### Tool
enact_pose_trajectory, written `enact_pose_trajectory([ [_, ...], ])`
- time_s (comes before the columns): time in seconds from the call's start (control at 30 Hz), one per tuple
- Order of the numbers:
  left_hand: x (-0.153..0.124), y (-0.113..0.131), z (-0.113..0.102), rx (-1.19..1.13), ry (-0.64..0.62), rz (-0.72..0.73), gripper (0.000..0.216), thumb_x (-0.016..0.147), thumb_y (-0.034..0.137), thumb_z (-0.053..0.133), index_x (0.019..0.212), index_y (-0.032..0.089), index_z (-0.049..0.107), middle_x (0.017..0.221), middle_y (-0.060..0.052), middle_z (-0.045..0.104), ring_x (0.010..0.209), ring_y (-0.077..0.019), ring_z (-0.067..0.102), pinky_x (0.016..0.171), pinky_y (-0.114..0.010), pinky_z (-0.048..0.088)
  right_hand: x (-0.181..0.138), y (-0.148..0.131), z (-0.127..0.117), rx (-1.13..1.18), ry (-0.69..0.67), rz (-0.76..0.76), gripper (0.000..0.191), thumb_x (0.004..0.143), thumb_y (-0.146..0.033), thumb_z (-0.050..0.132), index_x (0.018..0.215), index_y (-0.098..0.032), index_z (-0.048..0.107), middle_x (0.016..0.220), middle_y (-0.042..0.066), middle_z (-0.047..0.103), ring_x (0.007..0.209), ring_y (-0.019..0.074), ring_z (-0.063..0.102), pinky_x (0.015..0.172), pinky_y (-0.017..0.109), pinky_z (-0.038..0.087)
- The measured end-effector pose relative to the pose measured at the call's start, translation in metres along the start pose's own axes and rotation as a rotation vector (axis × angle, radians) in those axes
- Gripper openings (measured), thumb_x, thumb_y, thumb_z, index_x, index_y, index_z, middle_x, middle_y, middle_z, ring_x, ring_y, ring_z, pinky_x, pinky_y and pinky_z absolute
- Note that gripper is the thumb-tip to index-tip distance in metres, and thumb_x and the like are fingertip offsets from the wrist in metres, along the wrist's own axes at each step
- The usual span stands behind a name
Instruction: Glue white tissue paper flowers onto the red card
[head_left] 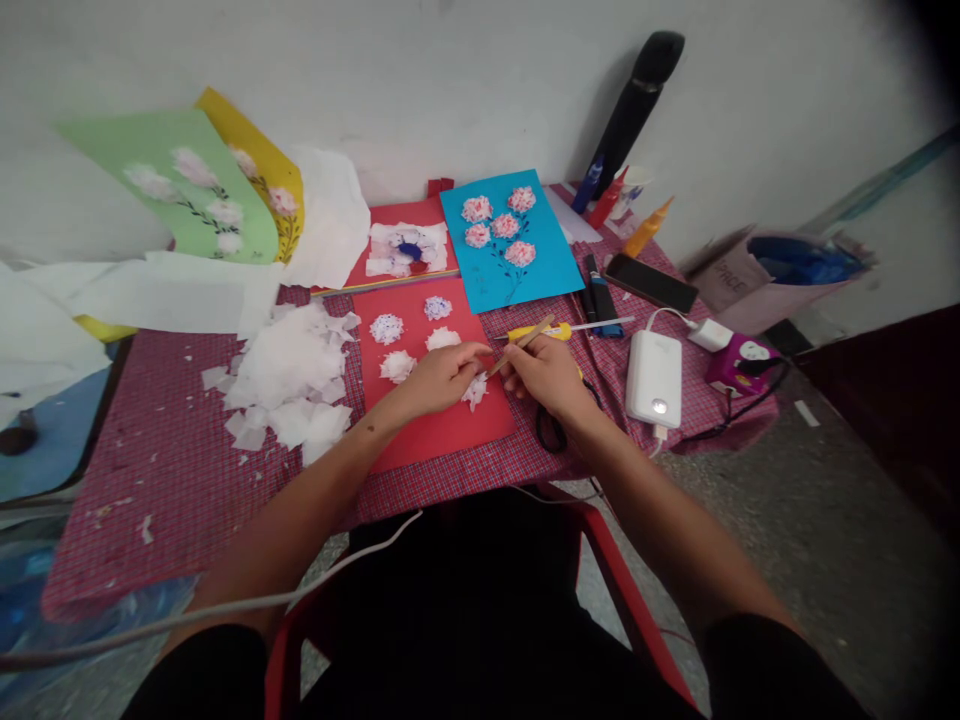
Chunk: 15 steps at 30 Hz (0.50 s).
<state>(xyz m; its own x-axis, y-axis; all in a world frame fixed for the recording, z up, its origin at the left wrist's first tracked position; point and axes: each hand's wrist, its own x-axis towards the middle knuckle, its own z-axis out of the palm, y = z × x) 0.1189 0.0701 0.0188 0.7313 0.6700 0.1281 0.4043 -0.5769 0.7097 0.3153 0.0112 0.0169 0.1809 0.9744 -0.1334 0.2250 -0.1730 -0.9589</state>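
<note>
Wooden stick (523, 343) held above a white tissue-paper flower (474, 392)

The right hand (544, 372) grips the stick, which slants diagonally, its lower tip pointing down-left towards the flower and the left hand (439, 380), its upper end up-right. The hands are close, just apart. The flower lies on a red card (442, 430) spread over a checked tablecloth (180, 480).

Hands have room over the red paper (457, 440) toward the table (187, 500) front edge. A tissue pile (285, 375) blocks the left hand (439, 378); a power bank (653, 378) sits beyond the right hand (544, 375); a blue card (510, 240) lies ahead.
</note>
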Motion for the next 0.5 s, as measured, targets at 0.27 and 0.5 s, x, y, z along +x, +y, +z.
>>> enact_pose_trajectory([
  [0.27, -0.009, -0.002, 0.0, 0.079, 0.029, 0.045, 0.036, 0.095, 0.016, 0.048, 0.127, 0.019, 0.065, 0.119, -0.009, 0.075, 0.105, -0.0216, 0.07, 0.093, -0.038, 0.055, -0.007, -0.007, 0.004, -0.043, 0.001, -0.009, 0.023, 0.094, -0.03, 0.057, 0.074, -0.019, 0.062, 0.05, 0.0, 0.064, 0.038, 0.0117, 0.055, 0.039, 0.023, 0.041],
  [0.5, -0.023, -0.005, 0.002, 0.22, 0.057, 0.162, 0.028, 0.087, 0.013, 0.053, 0.108, 0.017, 0.07, 0.112, -0.011, 0.074, 0.106, -0.0247, 0.068, 0.098, -0.044, 0.054, -0.002, -0.002, 0.003, -0.059, 0.003, -0.005, 0.027, 0.093, -0.033, 0.057, 0.07, -0.02, 0.062, 0.056, 0.003, 0.068, 0.041, 0.0133, 0.057, 0.04, 0.024, 0.041],
])
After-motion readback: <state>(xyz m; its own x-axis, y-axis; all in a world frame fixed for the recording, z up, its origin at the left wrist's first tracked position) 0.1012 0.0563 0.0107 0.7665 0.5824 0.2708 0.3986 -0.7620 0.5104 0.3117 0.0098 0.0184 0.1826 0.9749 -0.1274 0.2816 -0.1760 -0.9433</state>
